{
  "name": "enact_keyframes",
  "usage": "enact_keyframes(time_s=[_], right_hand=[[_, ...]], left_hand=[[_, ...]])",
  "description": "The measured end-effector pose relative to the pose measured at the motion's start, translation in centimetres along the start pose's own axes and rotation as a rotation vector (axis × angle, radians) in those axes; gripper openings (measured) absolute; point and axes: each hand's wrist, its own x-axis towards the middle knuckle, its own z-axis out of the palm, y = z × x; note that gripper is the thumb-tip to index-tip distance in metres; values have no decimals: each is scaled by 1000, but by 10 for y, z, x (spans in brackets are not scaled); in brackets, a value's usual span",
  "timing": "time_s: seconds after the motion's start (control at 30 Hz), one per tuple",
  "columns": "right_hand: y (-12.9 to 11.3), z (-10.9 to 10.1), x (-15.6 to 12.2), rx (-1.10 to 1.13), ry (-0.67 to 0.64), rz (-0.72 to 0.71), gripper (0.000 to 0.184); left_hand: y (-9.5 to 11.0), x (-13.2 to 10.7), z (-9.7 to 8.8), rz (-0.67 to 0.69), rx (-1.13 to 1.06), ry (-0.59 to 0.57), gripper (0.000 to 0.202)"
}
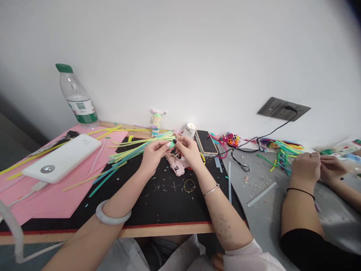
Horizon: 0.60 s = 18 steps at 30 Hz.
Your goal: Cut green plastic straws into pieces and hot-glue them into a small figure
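Note:
My left hand (153, 153) and my right hand (188, 149) meet above the black mat (158, 203), fingertips pinched on a small mint-green pipe-cleaner piece (171, 143). A bundle of green, yellow and blue pipe cleaners (132, 150) fans out to the left just behind my left hand. Under my right hand lies a pink glue gun (176, 165). A pale bangle circles my left wrist, and a thin silver bracelet circles the right.
A white power bank (62, 158) lies on pink paper (42, 192) at left, with a water bottle (77, 98) behind. By the wall stand a small figurine (155, 122), a white tape roll (190, 130) and a phone (207, 143). Another person's hands (313, 167) work at right near more pipe cleaners (282, 152).

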Motion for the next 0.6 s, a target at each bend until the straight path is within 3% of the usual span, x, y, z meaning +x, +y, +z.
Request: enact_keyframes(time_s=[0.33, 0.5, 0.6], right_hand=[[4, 1, 0, 16, 8, -22, 20], [-4, -3, -1, -25, -101, -8, 18], [-6, -4, -1, -69, -88, -40, 15]], left_hand=[[-4, 2, -2, 10, 38, 5, 28], [-1, 1, -1, -9, 33, -2, 28], [3, -1, 1, -19, 31, -13, 29]])
